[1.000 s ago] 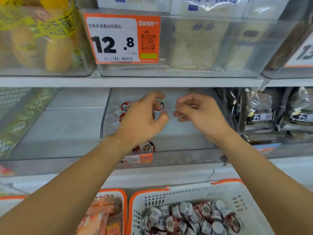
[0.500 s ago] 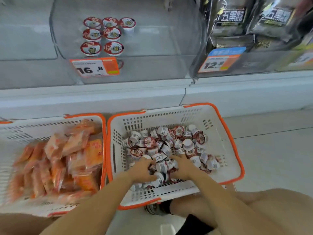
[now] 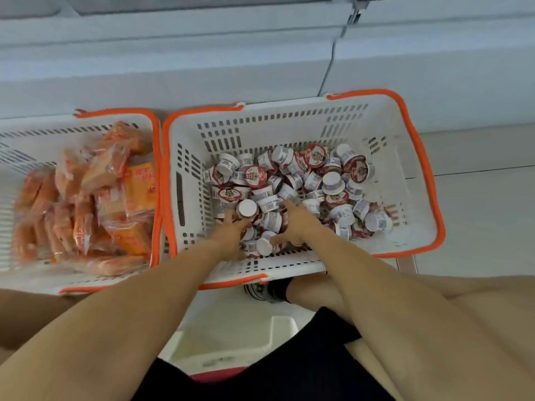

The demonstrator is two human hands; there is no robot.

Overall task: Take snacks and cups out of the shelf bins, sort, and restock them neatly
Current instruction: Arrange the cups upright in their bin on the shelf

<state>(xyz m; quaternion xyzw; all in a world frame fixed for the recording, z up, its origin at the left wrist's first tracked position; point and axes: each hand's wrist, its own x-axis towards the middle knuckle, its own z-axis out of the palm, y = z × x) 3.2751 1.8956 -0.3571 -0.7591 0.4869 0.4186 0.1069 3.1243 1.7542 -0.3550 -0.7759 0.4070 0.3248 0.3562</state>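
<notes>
Two white plastic baskets with slotted walls and orange rims sit side by side on the pale floor, just in front of the base of a white shelf unit (image 3: 202,68). The right basket (image 3: 405,157) holds a loose heap of small round cups (image 3: 289,180), tapered white tubs with printed labels and red-and-white foil lids, lying at all angles, some lid up, some bottom up. The left basket (image 3: 86,131) is packed with orange snack packets (image 3: 95,198) in glossy, crinkled clear wrap, some long and thin, others flat and square.

Both bare forearms reach down into the right basket at its near edge. The left hand (image 3: 231,231) lies among the cups with fingers curled about one or more of them, an upturned white-bottomed cup just above its fingertips. The right hand (image 3: 298,221) is spread over the heap, its fingers bent around cups beneath the palm and the thumb touching a cup lying on its side. How many cups either hand grips cannot be told.
</notes>
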